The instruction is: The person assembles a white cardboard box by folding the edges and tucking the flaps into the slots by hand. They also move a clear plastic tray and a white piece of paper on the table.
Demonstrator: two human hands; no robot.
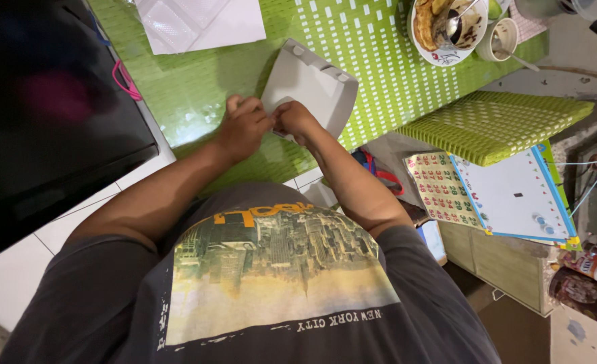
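Both our hands, left (243, 125) and right (294, 120), pinch the grey plastic tray (310, 86) mid-frame by its near edge; it looks light and stiff.

A green woven mat (373, 61) covers the table; white floor tiles (62, 226) below; a dark screen (49, 114) stands left.

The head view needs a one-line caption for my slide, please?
Both hands, left hand and right hand, grip a grey plastic panel on a green woven mat.
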